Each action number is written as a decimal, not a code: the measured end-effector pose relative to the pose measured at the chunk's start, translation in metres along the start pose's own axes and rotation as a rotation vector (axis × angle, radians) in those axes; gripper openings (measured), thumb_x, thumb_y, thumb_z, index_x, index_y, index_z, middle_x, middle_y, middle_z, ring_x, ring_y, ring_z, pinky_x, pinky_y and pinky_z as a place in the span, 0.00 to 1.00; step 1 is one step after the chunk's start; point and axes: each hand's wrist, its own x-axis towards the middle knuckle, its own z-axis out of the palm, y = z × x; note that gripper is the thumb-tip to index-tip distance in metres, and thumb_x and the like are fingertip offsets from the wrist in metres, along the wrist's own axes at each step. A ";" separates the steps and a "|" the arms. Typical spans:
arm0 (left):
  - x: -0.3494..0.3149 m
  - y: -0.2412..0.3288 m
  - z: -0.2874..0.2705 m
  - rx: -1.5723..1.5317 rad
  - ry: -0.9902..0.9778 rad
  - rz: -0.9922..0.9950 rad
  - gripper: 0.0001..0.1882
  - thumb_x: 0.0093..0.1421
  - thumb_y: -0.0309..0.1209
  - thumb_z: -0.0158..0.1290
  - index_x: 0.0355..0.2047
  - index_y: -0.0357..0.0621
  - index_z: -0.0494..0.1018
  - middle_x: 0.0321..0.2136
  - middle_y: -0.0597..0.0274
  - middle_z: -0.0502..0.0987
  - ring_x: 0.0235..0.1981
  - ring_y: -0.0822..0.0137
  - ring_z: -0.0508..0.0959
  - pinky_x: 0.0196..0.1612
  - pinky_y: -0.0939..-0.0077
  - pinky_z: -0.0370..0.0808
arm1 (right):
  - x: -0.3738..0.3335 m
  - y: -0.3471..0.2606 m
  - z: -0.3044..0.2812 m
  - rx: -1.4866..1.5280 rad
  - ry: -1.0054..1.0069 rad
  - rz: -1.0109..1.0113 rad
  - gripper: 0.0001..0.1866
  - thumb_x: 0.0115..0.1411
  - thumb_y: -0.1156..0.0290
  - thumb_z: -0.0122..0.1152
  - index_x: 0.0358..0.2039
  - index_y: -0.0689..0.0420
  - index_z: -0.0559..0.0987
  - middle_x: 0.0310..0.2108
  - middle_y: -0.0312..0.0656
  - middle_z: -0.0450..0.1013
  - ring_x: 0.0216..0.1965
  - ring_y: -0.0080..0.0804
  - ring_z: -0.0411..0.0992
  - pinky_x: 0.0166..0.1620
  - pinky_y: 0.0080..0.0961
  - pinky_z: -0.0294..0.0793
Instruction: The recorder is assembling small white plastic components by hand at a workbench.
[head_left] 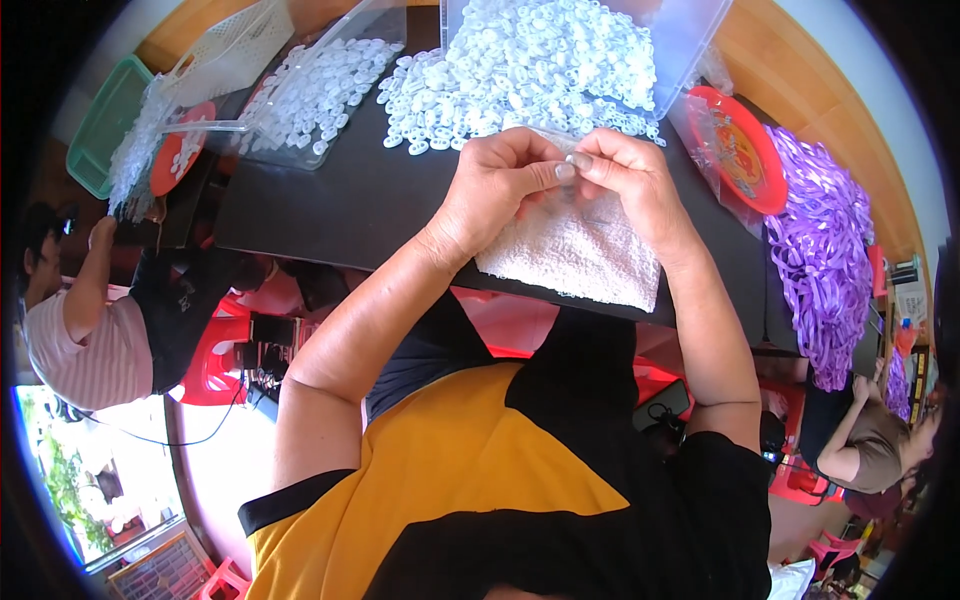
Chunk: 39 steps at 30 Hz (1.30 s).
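My left hand [502, 182] and my right hand [637, 186] meet above the near edge of the dark table. Thumbs and fingertips of both are pinched together, almost touching each other. Whatever they hold between them is too small and too covered to make out. Beneath them lies a white terry cloth [575, 262], its near edge along the table's front. Just beyond my fingers spreads a big heap of small, pale, oval ring-like plastic pieces [540, 70], spilling from a clear plastic bin [690, 60] tipped toward me.
Left on the dark table [300, 215] stands another clear bin [318, 150] of similar pieces. Farther left are a red plate [172, 172], a green tray [92, 150] and a white basket [225, 55]. On the right, a red-orange plate [745, 150] sits by purple ribbon loops [820, 240]. People sit at both sides.
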 end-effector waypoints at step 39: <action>0.005 -0.007 -0.004 0.048 0.067 0.079 0.06 0.55 0.26 0.60 0.30 0.36 0.77 0.22 0.67 0.76 0.21 0.81 0.71 0.22 0.87 0.66 | -0.023 -0.002 -0.027 -1.030 0.047 -0.414 0.05 0.48 0.78 0.59 0.26 0.52 0.77 0.28 0.35 0.70 0.37 0.35 0.71 0.41 0.34 0.65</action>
